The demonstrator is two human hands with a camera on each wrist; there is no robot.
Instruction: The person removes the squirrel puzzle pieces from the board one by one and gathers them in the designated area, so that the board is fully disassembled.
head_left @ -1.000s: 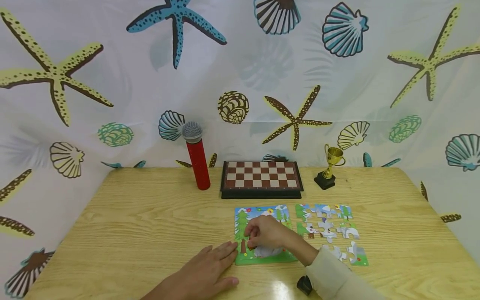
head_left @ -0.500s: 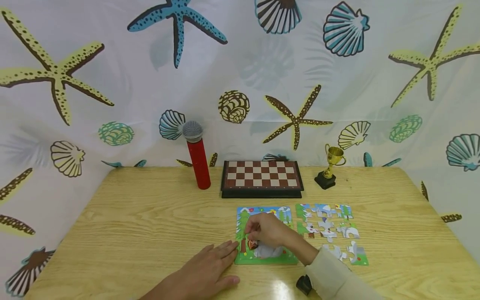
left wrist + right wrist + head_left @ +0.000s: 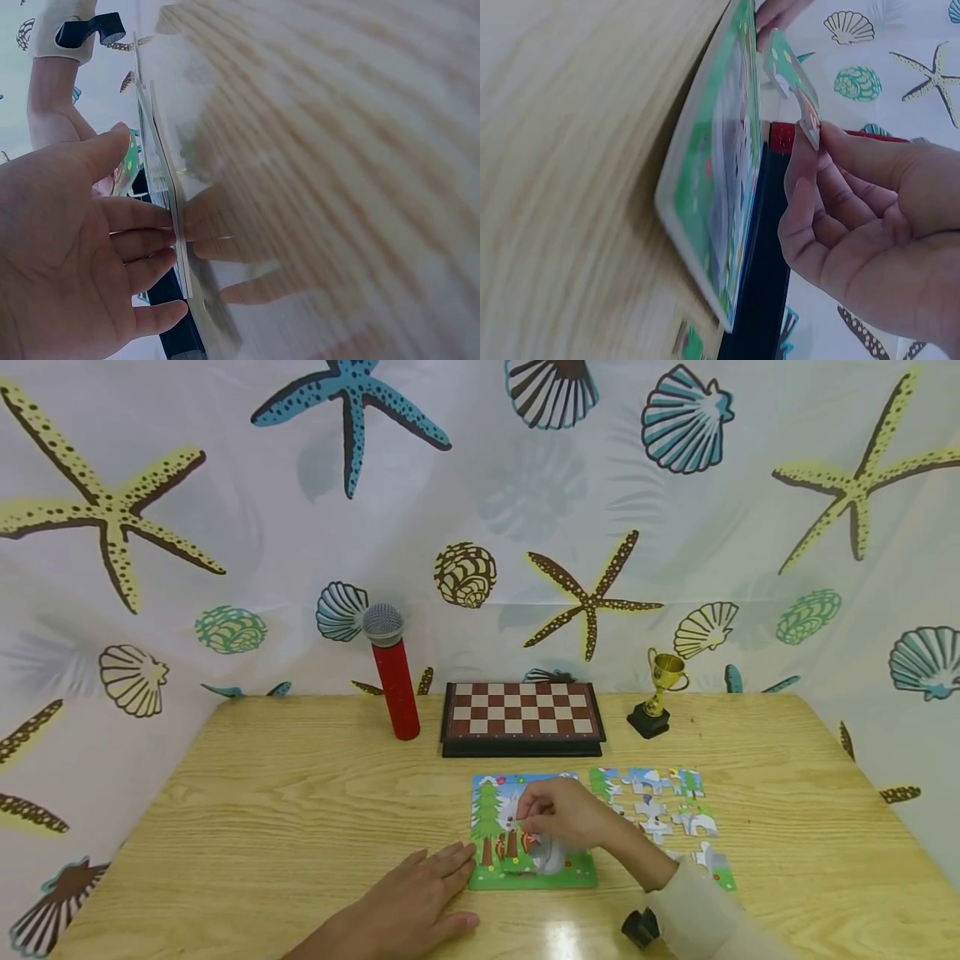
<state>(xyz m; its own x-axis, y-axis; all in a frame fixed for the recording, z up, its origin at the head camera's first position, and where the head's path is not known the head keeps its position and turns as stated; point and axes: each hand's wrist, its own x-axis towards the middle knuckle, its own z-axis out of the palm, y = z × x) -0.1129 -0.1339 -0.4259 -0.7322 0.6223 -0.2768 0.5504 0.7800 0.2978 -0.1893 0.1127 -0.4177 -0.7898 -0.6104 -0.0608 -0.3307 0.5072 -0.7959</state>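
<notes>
My right hand pinches a jigsaw piece between thumb and fingertips. Green with a bit of red and brown print, the piece is held tilted over the puzzle board, raised off it in the right wrist view. The board has a green lower border and a forest picture with a grey animal; my right hand hides part of its upper right. My left hand lies palm down on the table with straight fingers, fingertips at the board's left edge. In the left wrist view, the fingers of that hand reach the board's side.
Several loose jigsaw pieces lie in rows right of the board, partly behind my right forearm. Behind the board stand a chessboard box, a red microphone and a small gold trophy. A patterned cloth hangs behind the table.
My right hand has lifted and shifted to the right, with the jigsaw piece now showing below its fingers. The left hand has stayed in place.
</notes>
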